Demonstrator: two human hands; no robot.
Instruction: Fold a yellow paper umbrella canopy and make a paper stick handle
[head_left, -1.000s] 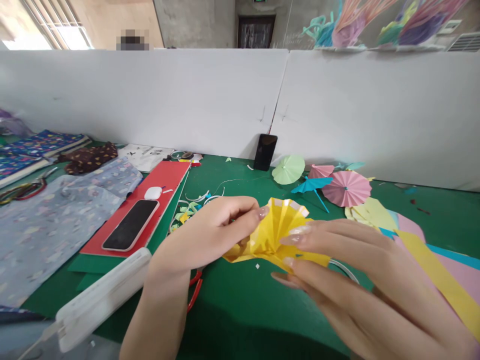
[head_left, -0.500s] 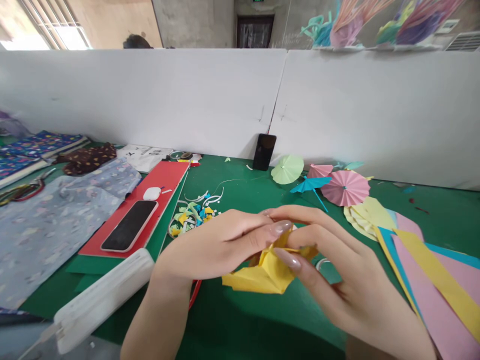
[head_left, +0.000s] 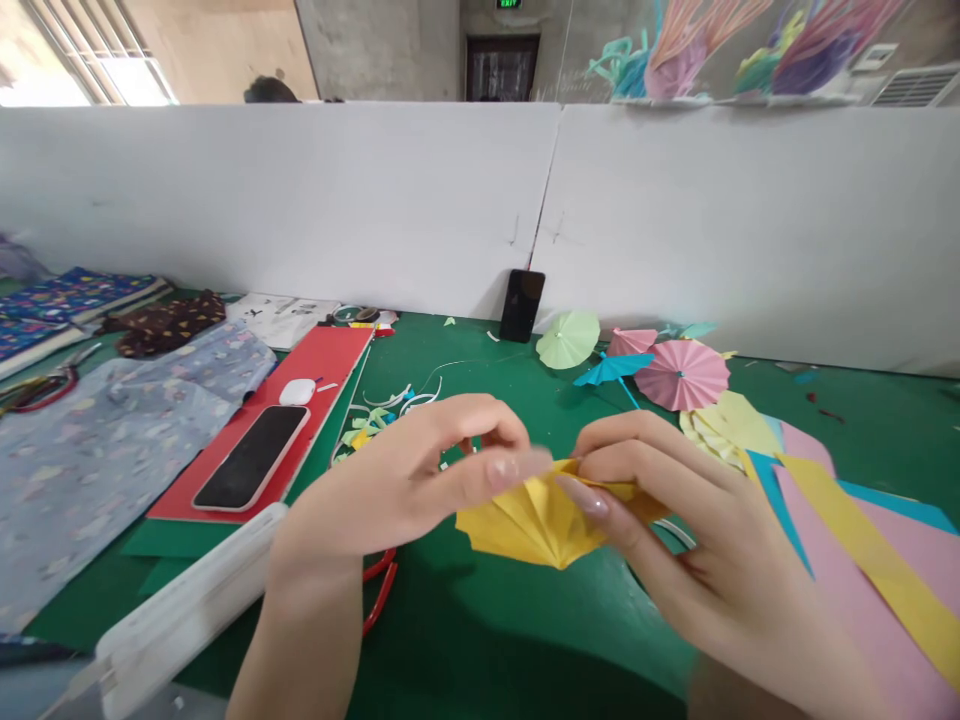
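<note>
A pleated yellow paper fan (head_left: 536, 522) hangs just above the green mat (head_left: 487, 630) in front of me. My left hand (head_left: 409, 485) pinches its upper left edge between thumb and fingers. My right hand (head_left: 675, 520) pinches the upper right edge, fingers closed on the folds. Both hands hold the paper together, and the pleats spread downward in a half circle.
Finished paper umbrellas, green (head_left: 568, 339), blue (head_left: 611, 370) and pink (head_left: 681, 374), lie behind the hands. Coloured paper strips (head_left: 862, 540) lie at the right. A phone (head_left: 251, 457) rests on a red sheet (head_left: 315, 365), paper scraps (head_left: 371, 425) beside it, red scissors (head_left: 379, 590) under my left wrist, and a white box (head_left: 180, 620) lies front left.
The yellow paper was fanned open upward, then bunched between both hands; now it spreads downward as a half circle pinched at its top by both hands.
</note>
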